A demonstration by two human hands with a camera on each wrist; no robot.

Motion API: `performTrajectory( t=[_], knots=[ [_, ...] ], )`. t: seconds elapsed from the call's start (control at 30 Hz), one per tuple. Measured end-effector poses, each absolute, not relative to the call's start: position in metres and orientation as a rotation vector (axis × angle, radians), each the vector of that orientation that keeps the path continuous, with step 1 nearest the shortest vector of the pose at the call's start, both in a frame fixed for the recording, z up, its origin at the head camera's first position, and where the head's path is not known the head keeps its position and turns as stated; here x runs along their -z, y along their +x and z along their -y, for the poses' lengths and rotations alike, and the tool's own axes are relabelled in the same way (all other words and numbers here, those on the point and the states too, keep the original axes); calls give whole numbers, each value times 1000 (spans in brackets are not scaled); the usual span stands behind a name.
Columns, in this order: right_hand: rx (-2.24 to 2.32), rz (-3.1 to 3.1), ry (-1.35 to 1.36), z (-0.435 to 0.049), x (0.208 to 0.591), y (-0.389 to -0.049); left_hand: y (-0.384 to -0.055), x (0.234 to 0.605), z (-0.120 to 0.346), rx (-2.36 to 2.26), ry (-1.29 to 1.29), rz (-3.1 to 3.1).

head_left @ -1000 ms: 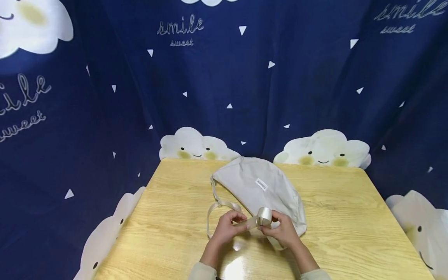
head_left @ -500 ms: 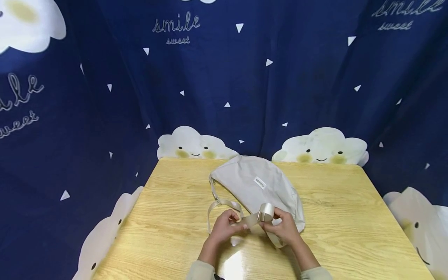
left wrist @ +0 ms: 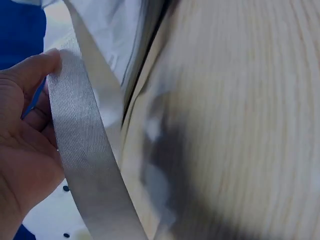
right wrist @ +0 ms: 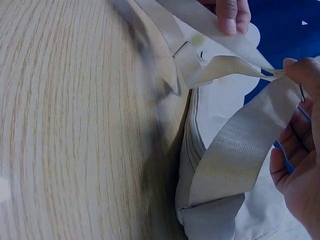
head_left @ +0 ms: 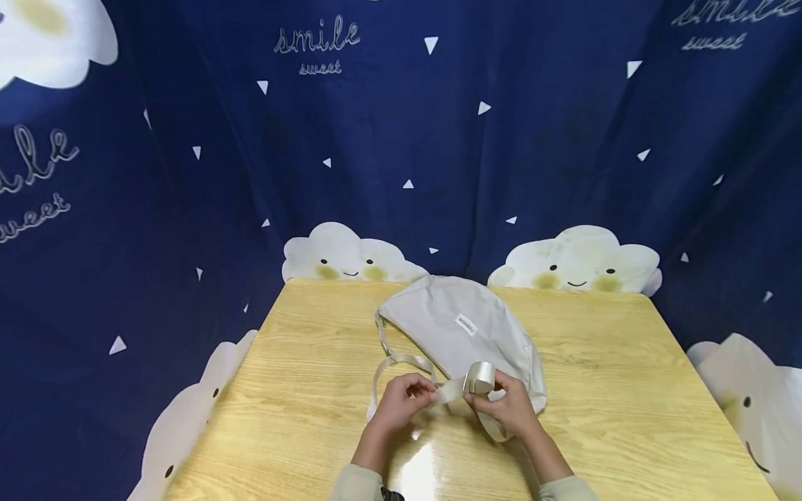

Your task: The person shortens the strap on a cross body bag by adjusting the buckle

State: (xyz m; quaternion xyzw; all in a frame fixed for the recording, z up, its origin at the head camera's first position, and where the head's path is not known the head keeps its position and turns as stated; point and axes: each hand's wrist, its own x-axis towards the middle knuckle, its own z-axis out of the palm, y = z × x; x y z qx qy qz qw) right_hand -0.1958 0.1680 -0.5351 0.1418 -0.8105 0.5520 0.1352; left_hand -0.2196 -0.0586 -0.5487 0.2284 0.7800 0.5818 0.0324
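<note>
A pale grey shoulder bag (head_left: 482, 334) with a small white label lies on the wooden table, its light webbing strap (right wrist: 245, 140) running from one corner. Over the bag's near edge, my left hand (head_left: 401, 402) pinches one stretch of the strap; in the left wrist view the thumb lies on the ribbed webbing (left wrist: 85, 130). My right hand (head_left: 510, 409) pinches the strap at a thin metal slider (right wrist: 302, 93), largely hidden by the fingers. Above this grip the webbing rises in a short loop (head_left: 482, 376). A flat length of strap spans the space between both hands.
The wooden table (head_left: 626, 396) extends around the bag on both sides. A slack strap loop (head_left: 378, 379) lies left of the bag. Behind the table hangs a dark blue curtain (head_left: 376, 125) with white clouds and triangles.
The strap loop above my right hand has shifted slightly right and turned. My left fingers have drawn in on the webbing and moved a little left. The bag stays in place.
</note>
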Motion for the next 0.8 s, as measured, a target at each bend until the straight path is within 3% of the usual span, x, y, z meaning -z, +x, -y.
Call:
performTrajectory(
  t=[0.43, 0.8],
  knots=[
    [-1617, 2357, 445, -171, 540, -200, -220, 538, 103, -1768, 487, -2510],
    [-1551, 2319, 571, -164, 534, -201, -232, 567, 64, -1657, 652, -2440]
  ],
)
